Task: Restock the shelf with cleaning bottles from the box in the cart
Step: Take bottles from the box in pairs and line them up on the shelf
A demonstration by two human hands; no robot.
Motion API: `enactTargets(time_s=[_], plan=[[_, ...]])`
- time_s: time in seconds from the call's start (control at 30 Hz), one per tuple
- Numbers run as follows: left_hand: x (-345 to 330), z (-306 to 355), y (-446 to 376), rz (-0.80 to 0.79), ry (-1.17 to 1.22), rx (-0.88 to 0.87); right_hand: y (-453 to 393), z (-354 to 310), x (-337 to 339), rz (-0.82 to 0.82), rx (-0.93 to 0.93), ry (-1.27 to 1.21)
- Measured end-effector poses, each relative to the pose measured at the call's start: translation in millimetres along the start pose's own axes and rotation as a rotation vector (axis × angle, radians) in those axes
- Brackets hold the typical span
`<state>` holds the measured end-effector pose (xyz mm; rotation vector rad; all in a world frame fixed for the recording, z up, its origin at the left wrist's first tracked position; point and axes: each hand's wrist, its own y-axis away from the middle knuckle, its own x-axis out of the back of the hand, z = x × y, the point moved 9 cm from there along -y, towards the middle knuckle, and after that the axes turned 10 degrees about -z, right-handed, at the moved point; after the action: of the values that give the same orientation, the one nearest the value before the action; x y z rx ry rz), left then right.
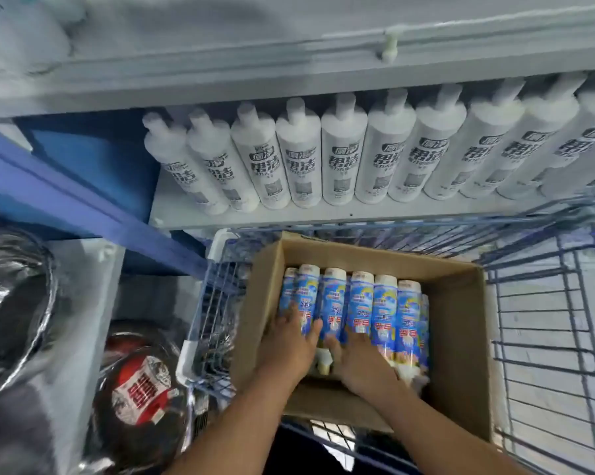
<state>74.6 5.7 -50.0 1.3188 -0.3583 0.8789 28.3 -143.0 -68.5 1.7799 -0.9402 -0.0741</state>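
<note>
An open cardboard box (457, 323) sits in a blue wire cart (546, 303). Several blue-labelled cleaning bottles (383, 310) lie side by side in it, their nozzle ends toward me. My left hand (291, 341) rests on the leftmost bottles, thumb spread across one. My right hand (359, 358) lies over the lower ends of the middle bottles, fingers curled down around one. Whether either hand has a firm hold is unclear. Above the cart, the white shelf (323, 214) carries a full row of white bottles (340, 152) with black lettering.
A blue upright (83, 207) runs beside the shelf on the left. A lower white shelf (87, 303) at the left holds wrapped metal pans (11, 303) and a dark pan with a red-and-white label (142, 392). The cart's right part shows bare wire floor.
</note>
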Motion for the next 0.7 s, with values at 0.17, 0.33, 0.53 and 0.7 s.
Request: enactTargets(time_s=[0.17, 0.33, 0.53, 0.7], plan=[[-30.6, -12.0, -31.6, -0.093, 0.138, 0.094, -35.3, 8.7, -28.3, -0.075, -0.120, -0.323], [-54.7, -24.1, -55.0, -0.112, 0.385, 0.190, -56.5, 22.2, -51.8, -0.130, -0.296, -0.750], [-77.0, -44.5, -63.2, -0.090, 0.599, 0.355, -70.0, 34.8, -69.2, -0.101, -0.491, -1.157], [-97.5, -60.7, -70.0, -0.027, 0.844, 0.465, -73.0, 37.4, -79.2, -0.048, -0.474, -1.218]])
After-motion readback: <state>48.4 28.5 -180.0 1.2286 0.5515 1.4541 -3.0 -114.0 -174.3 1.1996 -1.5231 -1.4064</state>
